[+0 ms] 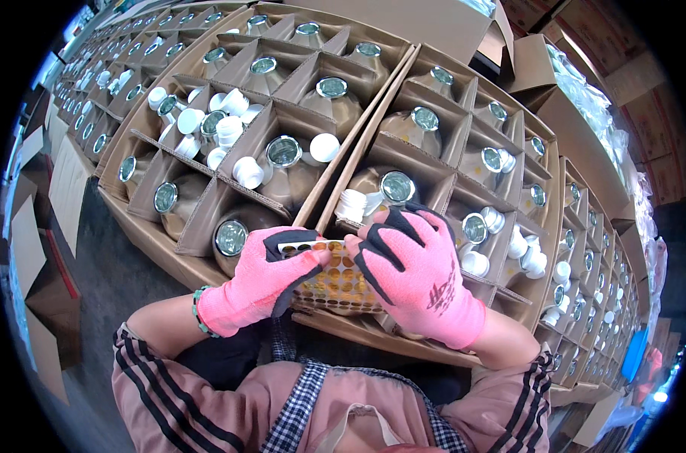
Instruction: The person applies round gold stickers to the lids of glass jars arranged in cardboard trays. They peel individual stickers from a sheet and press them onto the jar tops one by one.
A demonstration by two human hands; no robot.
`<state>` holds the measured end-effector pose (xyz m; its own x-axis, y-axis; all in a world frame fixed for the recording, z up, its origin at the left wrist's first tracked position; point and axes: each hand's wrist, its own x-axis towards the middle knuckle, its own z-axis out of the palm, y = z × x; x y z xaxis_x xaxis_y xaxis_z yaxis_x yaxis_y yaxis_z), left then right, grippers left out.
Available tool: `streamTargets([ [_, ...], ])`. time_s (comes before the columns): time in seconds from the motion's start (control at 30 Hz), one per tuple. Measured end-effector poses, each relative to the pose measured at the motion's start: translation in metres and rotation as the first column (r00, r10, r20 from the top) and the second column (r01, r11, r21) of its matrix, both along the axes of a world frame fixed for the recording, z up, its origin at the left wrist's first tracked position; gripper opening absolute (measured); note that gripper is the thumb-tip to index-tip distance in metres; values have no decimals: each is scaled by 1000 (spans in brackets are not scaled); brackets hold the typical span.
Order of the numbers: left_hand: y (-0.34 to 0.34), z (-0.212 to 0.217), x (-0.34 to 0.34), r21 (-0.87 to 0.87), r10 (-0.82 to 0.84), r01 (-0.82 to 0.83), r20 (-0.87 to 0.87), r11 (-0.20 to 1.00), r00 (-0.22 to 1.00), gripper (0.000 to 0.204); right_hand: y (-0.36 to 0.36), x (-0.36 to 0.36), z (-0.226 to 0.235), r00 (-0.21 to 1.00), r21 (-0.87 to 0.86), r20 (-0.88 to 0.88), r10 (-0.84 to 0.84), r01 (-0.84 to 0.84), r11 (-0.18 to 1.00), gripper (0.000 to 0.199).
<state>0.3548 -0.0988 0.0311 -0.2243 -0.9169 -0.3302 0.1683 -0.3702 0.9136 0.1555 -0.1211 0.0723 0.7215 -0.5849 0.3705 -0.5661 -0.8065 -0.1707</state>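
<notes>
The outer parts of the sheet of gold dots (334, 283) were covered by the left hand (254, 278) and the right hand (424, 278), so its full outline could not be traced. The lower bodies of the bottles (335, 112) were largely concealed by the cardboard dividers (298, 117). At the far left, bottle mouths (88, 130) were shown too small to be told apart in detail. The pink shirt (358, 389) was cut off by the lower edge. The blue object (635, 355) at the right was blurred, its kind left unclear.
</notes>
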Motion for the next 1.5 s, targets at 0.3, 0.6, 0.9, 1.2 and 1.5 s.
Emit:
streamTargets([
  [0.3,1,3,3,56,-2,1,31,998,1000,25,6,0,-14,996,-94,59,63,-58,994,28],
  [0.6,-7,-26,9,-57,123,-116,157,992,980,20,-45,-54,8,828,205,544,-140,31,978,16],
  [0.9,-15,-38,7,-217,-42,51,47,975,998,14,-214,-317,-56,236,218,277,-931,929,300,23],
  [1.2,-18,-50,15,-274,-40,77,139,959,989,14,-241,-311,-84,346,-117,-380,-858,902,415,42],
  [1.5,-19,-42,13,-243,-37,88,209,966,977,9,-257,-300,-80,339,-180,-677,-654,785,593,30],
])
